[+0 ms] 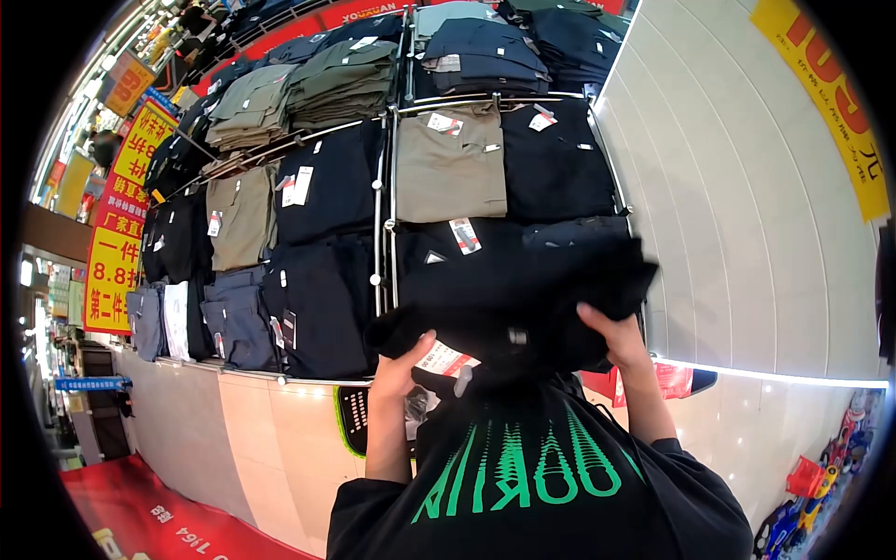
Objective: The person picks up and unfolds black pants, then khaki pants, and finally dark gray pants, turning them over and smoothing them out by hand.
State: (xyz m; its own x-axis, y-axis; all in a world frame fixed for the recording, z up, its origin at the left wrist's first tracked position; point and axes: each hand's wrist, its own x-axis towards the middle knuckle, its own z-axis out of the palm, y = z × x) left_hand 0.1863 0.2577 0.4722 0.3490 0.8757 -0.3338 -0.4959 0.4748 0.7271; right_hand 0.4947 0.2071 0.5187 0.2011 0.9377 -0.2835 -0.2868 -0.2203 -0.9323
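1. One folded black garment (pixel 560 299), which we hold before one metal rack (pixel 390 224).
2. Two hands, ours: left hand (pixel 399 370), grip clamped on its left end, beside one price tag (pixel 446 358); right hand (pixel 618 338), grip clamped on its right.
3. Two stacks beyond, adjacent: one khaki stack (pixel 450 173), one black stack (pixel 558 163).

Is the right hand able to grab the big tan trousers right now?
Probably not without letting go: the right hand grips the folded black garment, though nothing seems to block the tan trousers above it.
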